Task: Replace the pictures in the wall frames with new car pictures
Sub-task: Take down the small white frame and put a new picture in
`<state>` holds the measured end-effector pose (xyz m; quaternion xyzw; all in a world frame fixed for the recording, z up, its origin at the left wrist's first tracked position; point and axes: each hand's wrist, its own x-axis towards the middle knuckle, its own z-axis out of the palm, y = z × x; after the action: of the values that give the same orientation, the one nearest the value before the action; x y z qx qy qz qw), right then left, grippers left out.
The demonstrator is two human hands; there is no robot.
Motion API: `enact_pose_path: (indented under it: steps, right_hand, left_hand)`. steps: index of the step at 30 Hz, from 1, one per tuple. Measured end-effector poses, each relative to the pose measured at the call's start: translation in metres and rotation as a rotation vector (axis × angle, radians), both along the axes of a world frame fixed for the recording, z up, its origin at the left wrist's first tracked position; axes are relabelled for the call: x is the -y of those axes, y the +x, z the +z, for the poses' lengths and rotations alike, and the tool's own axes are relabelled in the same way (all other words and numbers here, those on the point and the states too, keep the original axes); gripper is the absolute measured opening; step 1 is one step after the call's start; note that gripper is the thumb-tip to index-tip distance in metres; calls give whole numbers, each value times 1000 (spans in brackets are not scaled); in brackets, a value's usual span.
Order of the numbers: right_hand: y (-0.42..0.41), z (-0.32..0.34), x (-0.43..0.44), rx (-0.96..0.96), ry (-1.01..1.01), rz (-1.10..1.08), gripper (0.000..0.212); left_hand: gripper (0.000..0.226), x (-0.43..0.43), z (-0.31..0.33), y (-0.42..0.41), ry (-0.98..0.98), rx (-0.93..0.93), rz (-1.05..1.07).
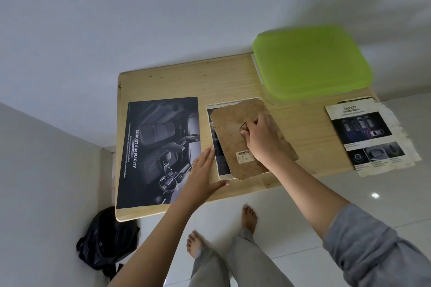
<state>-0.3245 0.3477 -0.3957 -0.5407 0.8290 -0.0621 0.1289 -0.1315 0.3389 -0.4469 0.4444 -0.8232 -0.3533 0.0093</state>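
You are looking at a table (233, 81) of pale wood with fine, matt grain. On it lies a car poster (161, 149) of dark printed paper with a soft sheen. Beside it, a brown backing board (233, 128) looks like rough, mottled fibreboard with a white paper barcode label. The safety sheet (370, 135) is printed paper with torn, frayed edges. The container lid (312, 63) is smooth, translucent green plastic. The floor (303, 212) is glossy pale tile; your sleeve (373, 247) is grey cloth.

- Left hand (202, 171): flat, palm down, fingers straight and together, thumb spread.
- Right hand (261, 137): knuckles up, fingertips curled in a pinch, forearm extended, sleeve pushed back.
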Motion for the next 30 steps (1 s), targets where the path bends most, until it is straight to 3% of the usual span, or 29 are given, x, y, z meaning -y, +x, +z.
enact_pose_path:
  steps: [25,30]
  right_hand:
    - [11,-15,14,21,-16,-86,32]
    - [-6,-15,5,145,-31,20,40]
  left_hand:
    - [97,-1,0,3,-8,-61,3]
    - [98,-4,2,2,-13,-67,-6]
